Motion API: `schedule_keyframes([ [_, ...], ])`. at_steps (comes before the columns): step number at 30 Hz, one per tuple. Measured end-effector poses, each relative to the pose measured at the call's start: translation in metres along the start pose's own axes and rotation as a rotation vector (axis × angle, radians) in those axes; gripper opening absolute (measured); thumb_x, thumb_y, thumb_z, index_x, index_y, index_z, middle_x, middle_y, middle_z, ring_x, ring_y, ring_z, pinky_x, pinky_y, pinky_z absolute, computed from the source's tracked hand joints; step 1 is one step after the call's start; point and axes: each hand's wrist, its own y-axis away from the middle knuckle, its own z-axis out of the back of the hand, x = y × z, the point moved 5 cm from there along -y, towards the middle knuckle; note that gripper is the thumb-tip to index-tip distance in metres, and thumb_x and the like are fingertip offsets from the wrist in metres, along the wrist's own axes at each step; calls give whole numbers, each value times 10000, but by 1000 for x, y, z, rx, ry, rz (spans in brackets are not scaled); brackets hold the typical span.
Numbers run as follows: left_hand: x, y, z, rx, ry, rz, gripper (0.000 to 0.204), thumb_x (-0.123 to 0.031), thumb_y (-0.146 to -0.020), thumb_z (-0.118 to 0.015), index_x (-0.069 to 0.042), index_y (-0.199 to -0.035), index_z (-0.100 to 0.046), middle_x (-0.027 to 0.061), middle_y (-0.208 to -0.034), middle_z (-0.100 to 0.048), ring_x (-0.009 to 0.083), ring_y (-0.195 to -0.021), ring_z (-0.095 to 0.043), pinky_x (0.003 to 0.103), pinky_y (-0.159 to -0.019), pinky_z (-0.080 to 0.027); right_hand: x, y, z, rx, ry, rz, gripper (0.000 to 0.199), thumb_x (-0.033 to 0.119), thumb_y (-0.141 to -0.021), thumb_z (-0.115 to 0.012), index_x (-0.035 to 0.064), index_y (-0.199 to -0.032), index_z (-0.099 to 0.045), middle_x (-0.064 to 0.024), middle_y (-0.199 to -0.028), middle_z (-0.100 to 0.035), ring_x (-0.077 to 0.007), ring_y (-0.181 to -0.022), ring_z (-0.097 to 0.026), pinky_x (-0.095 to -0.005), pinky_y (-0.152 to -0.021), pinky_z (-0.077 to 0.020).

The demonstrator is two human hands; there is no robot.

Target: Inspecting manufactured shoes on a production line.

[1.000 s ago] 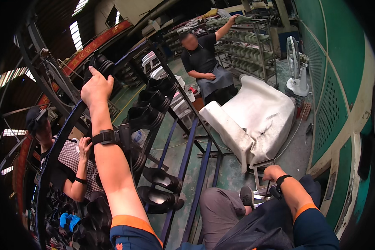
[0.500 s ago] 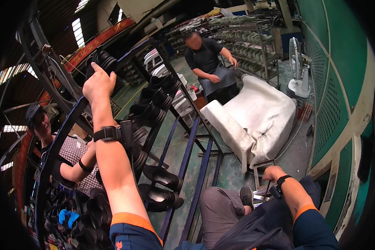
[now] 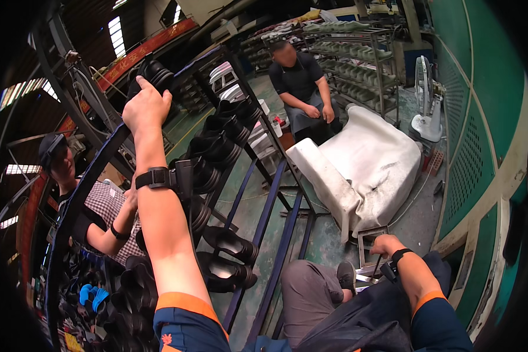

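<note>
My left hand is at the top of the dark blue shoe rack, closed over its rail. Its index finger and thumb stick up beside a black shoe; the other fingers are largely hidden. More black shoes sit on the rack's sloping bars, right of my left forearm. At lower right, my right hand is closed around a thin dark rod, beside a small metal frame. How its fingertips sit on the rod is hidden.
A person sits behind a large white draped cover. Another person in a checked apron stands at left, beyond the rack. A white fan is near the green wall panel. Racks of pale green shoes stand behind.
The seated person's hands have come down together onto the lap. My view has shifted slightly, while my left hand stays at the rack top and my right hand stays at the rod.
</note>
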Motion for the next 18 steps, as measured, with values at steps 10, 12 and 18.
schedule_keyframes([
  [10, 1, -1, -2, 1, 6, 3, 833, -543, -920, -530, -19, -1521, -290, 173, -995, -736, 333, -910, -721, 449, -773, -578, -1, -2, -1, -15, -6, -5, 475, 484, -870, -616, 49, -1010, -747, -71, -898, -759, -209, -753, -738, -368, -763, -571],
  [12, 0, -1, -2, 1, 9, 4, 835, -544, -918, -532, -20, -1522, -289, 175, -998, -735, 335, -913, -720, 449, -775, -578, -2, -5, -3, -6, 8, -5, 480, 487, -870, -615, 49, -1017, -746, -67, -901, -759, -209, -752, -738, -366, -771, -569],
  [18, 1, 0, -1, 14, 13, 15, 843, -547, -911, -543, -19, -1519, -293, 176, -1009, -734, 336, -921, -720, 446, -781, -578, -4, -9, -5, -4, -23, -15, 477, 470, -838, -642, 40, -1020, -740, -89, -903, -747, -219, -728, -728, -338, -756, -566],
])
